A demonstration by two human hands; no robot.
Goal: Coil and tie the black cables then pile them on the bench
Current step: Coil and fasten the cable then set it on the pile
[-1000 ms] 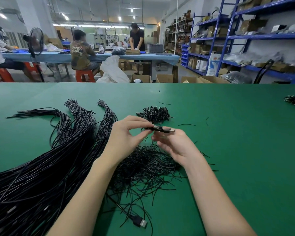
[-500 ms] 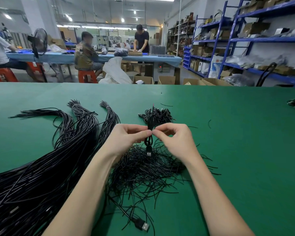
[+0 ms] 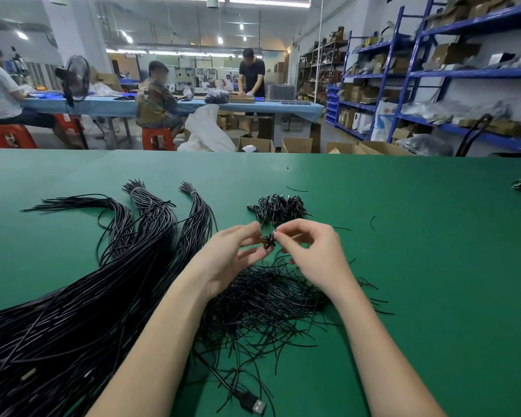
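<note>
Green felt covers the bench in front of me, and both of my hands meet above its middle. My left hand and my right hand pinch between them one small coiled cable, black, held in the air just above the loose wire ties. On each hand the thumb and first fingers are curled onto this coil; the other fingers of the right hand are bent and hold nothing.

Just behind the coil lies the pile of finished coils, directly on the felt (it is in no box or tray). To the left, long bundles of uncoiled black cables spread from the near corner toward the middle, and two of them are bound at the far tip with a pale tie. One USB plug lies near the bottom edge.

Beyond the bench, open cardboard boxes stand on the floor; what is inside them I cannot tell. Blue shelves at the right carry more boxes and plastic bags.
</note>
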